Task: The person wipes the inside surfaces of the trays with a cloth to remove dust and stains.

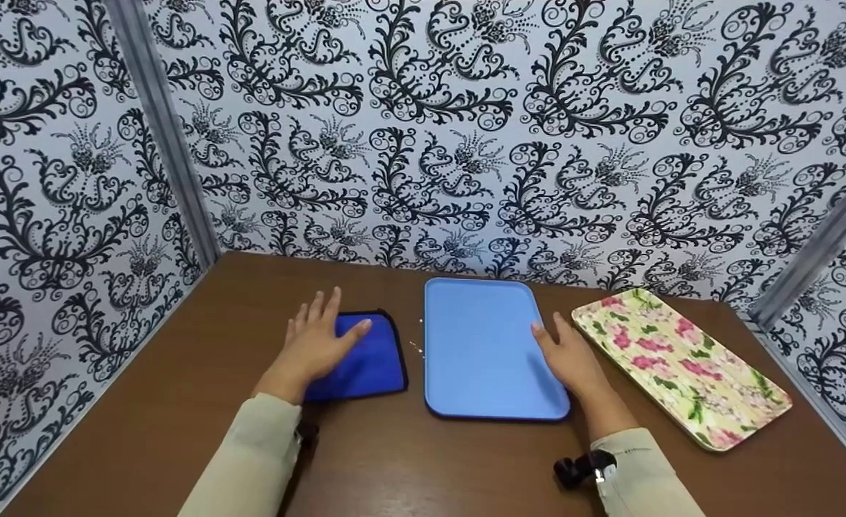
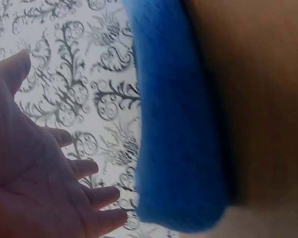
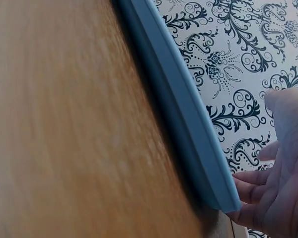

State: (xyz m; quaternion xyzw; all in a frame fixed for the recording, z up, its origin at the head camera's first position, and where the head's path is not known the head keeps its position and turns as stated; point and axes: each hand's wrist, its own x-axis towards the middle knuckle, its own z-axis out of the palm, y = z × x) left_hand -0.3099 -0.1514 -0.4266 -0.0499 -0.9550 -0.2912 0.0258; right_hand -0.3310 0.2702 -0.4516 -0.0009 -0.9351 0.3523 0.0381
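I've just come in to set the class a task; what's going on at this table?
A person has their left hand, fingers extended, at a dark-edged blue cloth, and their right hand at the right edge of a light blue tray. Neither clearly grips anything. A floral tray lies farther right on the brown table.

Two trays (image 1: 484, 352) (image 1: 681, 370) (one floral), one cloth (image 1: 376, 359), two hands (image 1: 315, 348) (image 1: 574, 359).

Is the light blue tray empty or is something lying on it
Empty: in the head view, the light blue tray's surface shows bare; the right hand only overlaps one long edge.
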